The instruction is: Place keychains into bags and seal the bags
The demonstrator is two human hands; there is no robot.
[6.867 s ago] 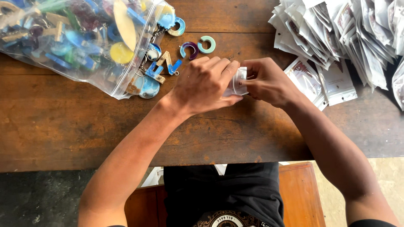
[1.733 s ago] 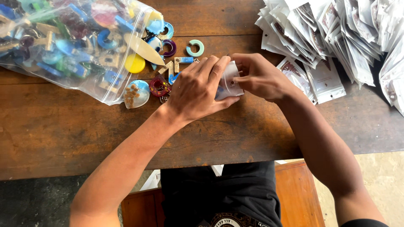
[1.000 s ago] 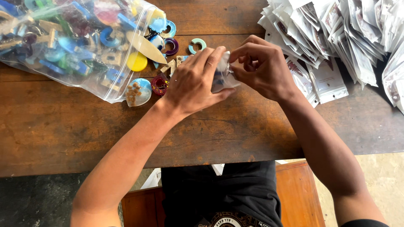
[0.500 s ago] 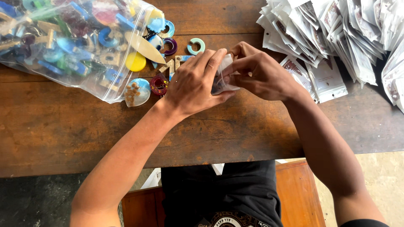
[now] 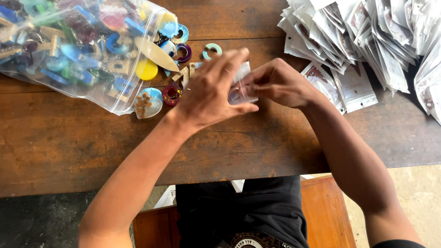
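Hands meet over the middle of the table (image 5: 69,151): the left hand (image 5: 211,94) and right hand (image 5: 278,82) pinch a small clear pouch (image 5: 241,89) between them, fingers closed on its edges. By the far left corner lies a big clear bag (image 5: 69,50) of coloured charms, with a few loose charms (image 5: 177,50) spilled at its mouth just beside the left hand. A heap of white packets (image 5: 363,41) fills the far right corner, near the right hand.
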